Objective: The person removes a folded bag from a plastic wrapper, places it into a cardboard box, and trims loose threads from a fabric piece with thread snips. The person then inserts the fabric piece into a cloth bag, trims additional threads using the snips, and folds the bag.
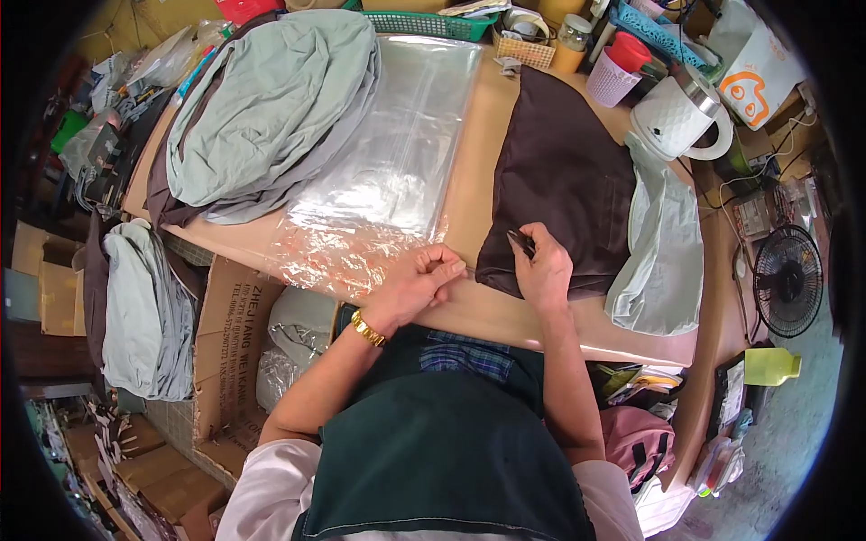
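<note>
A dark brown cloth garment (564,171) lies on the table, with a pale grey cloth part (663,243) along its right side. My left hand (415,284) is closed in a pinch just left of the garment's lower corner; what sits between the fingertips is too small to make out. Over the garment's lower edge, my right hand (546,270) is curled around a small dark pointed tool (519,242) that looks like thread snips, mostly hidden by the fingers. Clear plastic bags (406,135) lie flat beyond my left hand.
Grey-green and brown garments (275,108) are piled at the table's left. A white kettle (681,113), a lilac basket (613,79) and a green basket (428,25) line the back. A fan (787,281) stands right, a cardboard box (234,352) lower left.
</note>
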The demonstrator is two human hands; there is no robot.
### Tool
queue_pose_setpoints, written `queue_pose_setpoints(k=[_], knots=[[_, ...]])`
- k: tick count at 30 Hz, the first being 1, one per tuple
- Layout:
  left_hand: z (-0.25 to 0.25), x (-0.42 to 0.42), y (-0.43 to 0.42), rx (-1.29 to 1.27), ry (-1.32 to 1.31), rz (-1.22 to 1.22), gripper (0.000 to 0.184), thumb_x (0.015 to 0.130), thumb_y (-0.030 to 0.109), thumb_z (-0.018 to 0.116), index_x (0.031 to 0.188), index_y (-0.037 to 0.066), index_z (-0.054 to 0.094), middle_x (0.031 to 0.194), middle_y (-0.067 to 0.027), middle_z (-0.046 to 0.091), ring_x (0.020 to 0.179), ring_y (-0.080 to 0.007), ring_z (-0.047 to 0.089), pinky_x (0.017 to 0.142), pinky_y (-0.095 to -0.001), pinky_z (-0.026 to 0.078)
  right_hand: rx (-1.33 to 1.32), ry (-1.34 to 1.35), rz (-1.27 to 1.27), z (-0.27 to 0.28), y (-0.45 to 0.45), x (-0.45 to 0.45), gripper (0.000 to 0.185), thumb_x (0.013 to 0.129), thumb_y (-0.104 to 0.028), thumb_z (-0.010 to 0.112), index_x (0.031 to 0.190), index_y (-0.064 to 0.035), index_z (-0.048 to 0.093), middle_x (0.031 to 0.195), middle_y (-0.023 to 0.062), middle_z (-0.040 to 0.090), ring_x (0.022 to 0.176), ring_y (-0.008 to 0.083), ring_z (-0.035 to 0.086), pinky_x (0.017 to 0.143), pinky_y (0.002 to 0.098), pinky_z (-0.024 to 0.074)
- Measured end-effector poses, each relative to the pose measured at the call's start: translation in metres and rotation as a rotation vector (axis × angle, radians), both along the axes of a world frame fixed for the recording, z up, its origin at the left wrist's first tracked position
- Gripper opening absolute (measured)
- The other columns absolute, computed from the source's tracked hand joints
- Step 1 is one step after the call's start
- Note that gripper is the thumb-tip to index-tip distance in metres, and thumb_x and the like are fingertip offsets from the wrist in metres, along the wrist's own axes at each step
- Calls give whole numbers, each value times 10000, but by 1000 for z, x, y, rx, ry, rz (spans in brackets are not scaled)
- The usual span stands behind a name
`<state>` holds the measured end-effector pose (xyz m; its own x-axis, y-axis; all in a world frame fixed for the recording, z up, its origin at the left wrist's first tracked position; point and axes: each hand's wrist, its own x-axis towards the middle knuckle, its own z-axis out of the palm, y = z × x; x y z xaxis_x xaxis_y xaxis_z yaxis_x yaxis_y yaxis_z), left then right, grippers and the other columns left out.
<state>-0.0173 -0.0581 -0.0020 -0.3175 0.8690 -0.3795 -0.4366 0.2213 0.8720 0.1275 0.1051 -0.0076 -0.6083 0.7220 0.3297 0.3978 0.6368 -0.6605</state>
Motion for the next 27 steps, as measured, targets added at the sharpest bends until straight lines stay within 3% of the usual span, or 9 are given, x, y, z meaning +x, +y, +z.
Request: queue_pose_setpoints(k=[1,3,4,6,8,10,12,15,27], knots=[[1,5,2,6,2,4,145,949,144,629,964,1,650,769,-34,637,688,-119,654,588,-234,526,11,-8,-2,2,0,0,142,834,-115,704,910,-54,601,777,129,660,708,316,659,620,399,494],[5,16,4,156,-621,143,128,968,63,565,988,-51,621,904,-104,642,978,-241,683,810,-301,604,5,50,-10,8,-4,-2,152,839,-129,708,928,-54,611,780,121,651,707,298,657,623,390,494],[3,19,3,160,-620,144,128,968,63,565,988,-51,621,904,-104,642,978,-241,683,810,-301,604,-8,104,-22,11,-5,-2,165,844,-144,713,947,-54,620,784,112,642,706,280,654,625,381,493],[-3,23,2,331,-941,142,127,964,8,537,973,-102,599,980,-173,640,1167,-341,594,991,-369,543,-147,149,-19,11,-1,1,183,841,-149,722,967,-56,629,814,100,629,704,265,641,626,370,490],[-3,22,-1,338,-921,142,149,970,15,524,998,-115,592,1023,-204,630,1204,-355,563,991,-379,542,-288,193,-11,14,1,3,203,837,-155,732,988,-58,637,845,88,616,702,250,628,628,359,486],[-3,20,-2,343,-900,148,173,976,21,510,1023,-128,584,1067,-236,620,1240,-368,531,992,-389,541,40,154,66,37,-7,9,215,818,-136,749,993,-62,648,885,71,583,670,235,590,617,341,474],[0,20,-2,295,-816,162,184,982,33,503,1026,-124,588,1066,-225,629,1204,-357,565,1017,-416,519,11,64,65,69,-24,15,236,772,-119,774,974,-77,660,893,64,569,658,239,579,607,343,467],[12,23,-1,230,-742,181,152,984,44,519,946,-87,587,1020,-193,648,1099,-304,637,976,-393,545,326,-48,215,84,-38,20,289,673,-114,796,917,-101,642,848,60,539,668,246,589,589,367,448],[16,29,3,238,-658,225,143,1000,70,505,928,-34,572,942,-109,627,907,-214,669,923,-349,569,596,-187,370,92,-46,11,214,699,-75,673,813,-90,492,753,56,457,632,191,542,586,335,379]])
